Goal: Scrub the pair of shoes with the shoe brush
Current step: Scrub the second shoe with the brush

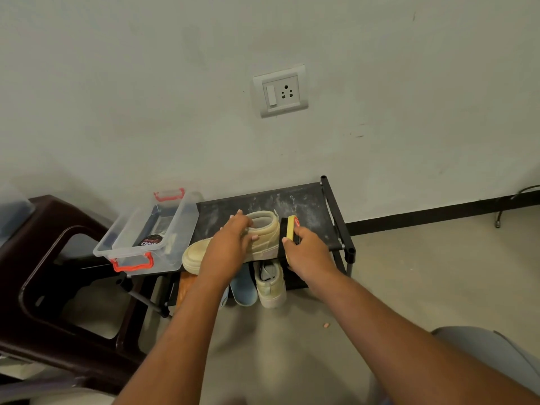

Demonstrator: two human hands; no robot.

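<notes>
The left hand's fingers [241,220] curl over the ankle opening of a beige shoe [264,229], with the thumb pressed on its side, so the left hand [230,247] grips the shoe. The right hand's fingers [301,230] wrap round a shoe brush [291,228]. The right hand [306,249] holds it upright, yellow back outward and dark bristle side against the shoe's heel.

The beige shoe lies on the top shelf of a black shoe rack [306,206], at the shelf's front edge. Its toe points toward the rack's left end and its heel sits near the middle. The shelf around it is dusted with pale powdery marks.

On the rack's lower level, below the held shoe, stands the second shoe [270,283], toe outward. A blue slipper [242,287] is just beside it on the left.

At the rack's left end sits a clear plastic box [137,229] with red handles, touching the shelf. A round dark tin [150,240] lies inside it. Left of the rack, beyond the box, stands a dark brown plastic chair [58,258].

On the wall above the rack is a white switch socket [280,92]. A black skirting strip [438,214] runs along the wall to the rack's right.
</notes>
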